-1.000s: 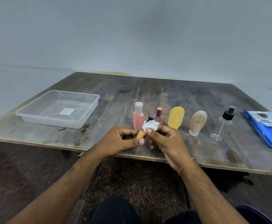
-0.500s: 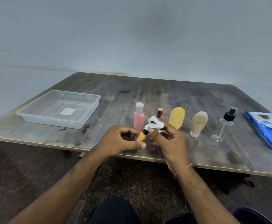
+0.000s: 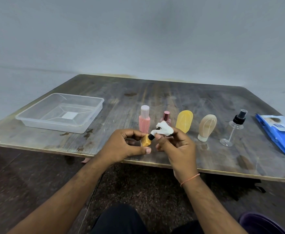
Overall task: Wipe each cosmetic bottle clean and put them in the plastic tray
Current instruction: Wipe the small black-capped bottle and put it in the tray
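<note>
I'm watching the wiping step on the first bottle: the left hand [image 3: 124, 146] is closing its fingers and thumb around a small amber-yellow bottle with a black cap [image 3: 146, 141], holding it in the air just above the near edge of the worn wooden tabletop [image 3: 180, 97], while the right hand [image 3: 175, 146] is pinching a crumpled white wipe [image 3: 163, 129] and pressing it over the cap end. So both hands are clamped, one on the bottle, one on the wipe, and they are sitting close together. The bottle is lying tilted, its long axis running from lower left to upper right, base tucked toward the left palm and cap pointing up and away toward the right hand. The clear plastic tray [image 3: 94, 108] is sitting empty at the far left, well apart from the hands, so I judge the task as barely begun. Five more are standing in a row behind: a pink bottle with a frosted cap [image 3: 144, 121], a small pink bottle with a rose metallic cap [image 3: 166, 116], partly hidden by the wipe, a yellow squeeze tube [image 3: 184, 121], a beige squeeze tube [image 3: 206, 126], and a clear spray bottle with a black pump [image 3: 233, 130], with a blue wipes packet [image 3: 278, 134] at the far right. Next, I reckon, the wipe needs dragging down over the amber body, then the left hand needs to carry the bottle leftward to the tray.
</note>
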Demonstrator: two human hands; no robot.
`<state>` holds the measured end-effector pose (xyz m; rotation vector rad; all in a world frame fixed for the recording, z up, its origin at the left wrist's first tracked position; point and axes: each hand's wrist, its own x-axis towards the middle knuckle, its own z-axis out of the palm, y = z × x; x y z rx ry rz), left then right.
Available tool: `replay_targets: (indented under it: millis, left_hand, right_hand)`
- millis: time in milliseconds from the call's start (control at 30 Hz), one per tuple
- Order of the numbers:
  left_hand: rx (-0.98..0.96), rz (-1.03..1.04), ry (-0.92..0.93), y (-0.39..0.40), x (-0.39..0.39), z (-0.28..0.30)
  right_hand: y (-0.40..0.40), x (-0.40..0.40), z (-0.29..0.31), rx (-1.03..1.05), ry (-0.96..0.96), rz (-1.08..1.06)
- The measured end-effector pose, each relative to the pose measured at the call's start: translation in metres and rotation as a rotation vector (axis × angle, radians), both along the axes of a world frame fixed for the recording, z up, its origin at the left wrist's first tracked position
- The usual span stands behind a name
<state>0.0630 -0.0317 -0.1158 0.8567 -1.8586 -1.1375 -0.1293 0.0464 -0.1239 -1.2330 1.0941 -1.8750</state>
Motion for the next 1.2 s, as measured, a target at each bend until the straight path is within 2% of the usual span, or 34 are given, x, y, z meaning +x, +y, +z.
replay_targets:
  millis: [167, 467, 700, 1000, 1200]
  left_hand:
    - [-0.02, 0.023, 0.046, -0.003, 0.003, -0.005]
    - [-0.058, 0.019, 0.011, -0.005, 0.002, -0.006]
    - [-0.13, 0.089, 0.034, -0.006, -0.001, -0.01]
    - [-0.161, 0.136, 0.056, -0.005, -0.002, -0.013]
    - [-0.187, 0.2, 0.068, -0.003, -0.006, -0.017]
  right_hand:
    - [-0.006, 0.001, -0.008, 0.04, 0.275, 0.054]
    - [-0.006, -0.005, -0.004, 0.041, 0.258, 0.044]
    - [0.0, 0.001, 0.007, 0.083, -0.006, 0.08]
    - [-0.009, -0.002, 0.007, 0.255, 0.115, 0.186]
    - [-0.013, -0.004, 0.013, 0.317, 0.105, 0.192]
